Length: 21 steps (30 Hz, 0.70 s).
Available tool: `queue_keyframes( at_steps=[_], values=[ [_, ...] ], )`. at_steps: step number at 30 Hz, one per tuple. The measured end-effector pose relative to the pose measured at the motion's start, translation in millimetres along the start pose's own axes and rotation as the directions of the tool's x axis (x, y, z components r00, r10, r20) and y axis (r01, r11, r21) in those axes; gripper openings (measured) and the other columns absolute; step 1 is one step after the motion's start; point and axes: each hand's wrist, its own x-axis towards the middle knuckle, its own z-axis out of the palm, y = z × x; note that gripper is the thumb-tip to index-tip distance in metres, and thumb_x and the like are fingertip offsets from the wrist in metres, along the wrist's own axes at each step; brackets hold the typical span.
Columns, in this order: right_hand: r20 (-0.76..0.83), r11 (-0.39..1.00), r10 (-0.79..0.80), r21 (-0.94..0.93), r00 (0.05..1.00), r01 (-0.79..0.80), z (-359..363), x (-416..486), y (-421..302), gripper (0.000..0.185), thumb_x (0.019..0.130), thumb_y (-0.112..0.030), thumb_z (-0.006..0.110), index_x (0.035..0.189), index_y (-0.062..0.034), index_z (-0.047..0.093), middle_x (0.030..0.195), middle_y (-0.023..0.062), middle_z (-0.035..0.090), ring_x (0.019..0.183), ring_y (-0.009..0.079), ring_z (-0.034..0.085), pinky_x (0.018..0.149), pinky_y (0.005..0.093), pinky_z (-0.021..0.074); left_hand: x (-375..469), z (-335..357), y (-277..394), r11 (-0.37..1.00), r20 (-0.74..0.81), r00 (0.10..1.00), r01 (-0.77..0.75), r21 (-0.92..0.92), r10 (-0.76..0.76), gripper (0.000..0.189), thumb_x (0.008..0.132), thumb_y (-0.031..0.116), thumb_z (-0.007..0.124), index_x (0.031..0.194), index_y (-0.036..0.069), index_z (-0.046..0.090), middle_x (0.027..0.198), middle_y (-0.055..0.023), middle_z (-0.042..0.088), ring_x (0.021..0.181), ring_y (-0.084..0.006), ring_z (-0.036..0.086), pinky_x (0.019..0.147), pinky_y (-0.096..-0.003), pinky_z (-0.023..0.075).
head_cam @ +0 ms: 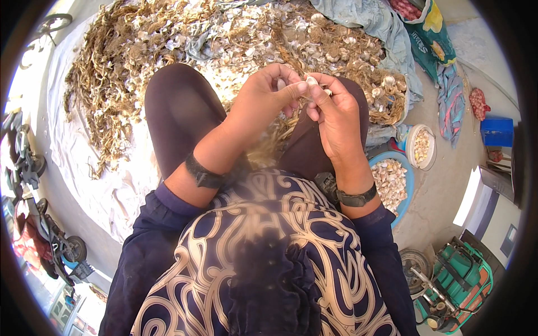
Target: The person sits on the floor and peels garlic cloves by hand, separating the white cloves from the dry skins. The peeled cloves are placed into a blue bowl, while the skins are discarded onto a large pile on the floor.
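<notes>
Above the gap between my knees, both hands meet at chest height over a heap of garlic. My left hand (262, 94) has its thumb and fingers pinched at a pale piece of garlic, and a whitish clove (280, 84) shows inside its curled fingers. My right hand (338, 111) grips a garlic clove (311, 80) between thumb and forefinger, with more garlic (327, 91) by its fingers. The fingertips of the two hands nearly touch. Whether the pieces are still joined as one bulb cannot be made out.
Dry garlic stalks and skins (138, 46) cover a white sheet (80, 138). On my right stand a blue basin (410, 185) of cloves and a white bucket (432, 145). Beyond are a green sack (424, 46), a blue box (497, 131) and a green three-wheeled vehicle (456, 277). Motorbikes (54, 235) are at left.
</notes>
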Motion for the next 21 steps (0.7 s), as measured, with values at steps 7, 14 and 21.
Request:
queue_keyframes(
  at_steps=[7, 14, 21],
  values=[
    [0.049, 0.975, 0.169, 0.140, 0.984, -0.174, 4, 3, -6, 0.021, 0.096, -0.021, 0.059, 0.105, -0.0025, 0.054, 0.084, 0.0012, 0.055, 0.063, 0.0053, 0.045, 0.051, 0.0196, 0.0356, -3, -2, 8, 0.998, 0.093, 0.996, 0.012, 0.054, -0.017, 0.022, 0.094, 0.018, 0.064, 0.109, 0.003, 0.060, 0.067, 0.0019, 0.055, 0.058, -0.0045, 0.050, 0.051, -0.0192, 0.0397],
    [0.079, 0.984, 0.070, -0.169, 0.994, -0.056, 11, 2, -1, 0.024, 0.097, -0.025, 0.059, 0.106, -0.0028, 0.055, 0.075, -0.0047, 0.049, 0.058, 0.0031, 0.039, 0.049, 0.0172, 0.0285, -3, -5, 6, 0.971, -0.074, 0.994, -0.057, 0.234, 0.077, 0.020, 0.096, 0.025, 0.060, 0.092, 0.006, 0.056, 0.059, 0.0039, 0.051, 0.048, -0.0030, 0.043, 0.042, -0.0183, 0.0299],
    [0.202, 0.716, -0.249, -0.620, 0.947, 0.320, 12, 2, 0, 0.021, 0.098, -0.025, 0.058, 0.102, -0.0044, 0.057, 0.069, -0.0052, 0.048, 0.058, 0.0008, 0.036, 0.050, 0.0184, 0.0276, -6, -1, 5, 0.976, -0.031, 0.988, -0.148, 0.162, 0.154, 0.021, 0.101, 0.024, 0.051, 0.088, 0.008, 0.053, 0.061, 0.0047, 0.046, 0.051, -0.0021, 0.037, 0.046, -0.0184, 0.0297]
  ],
)
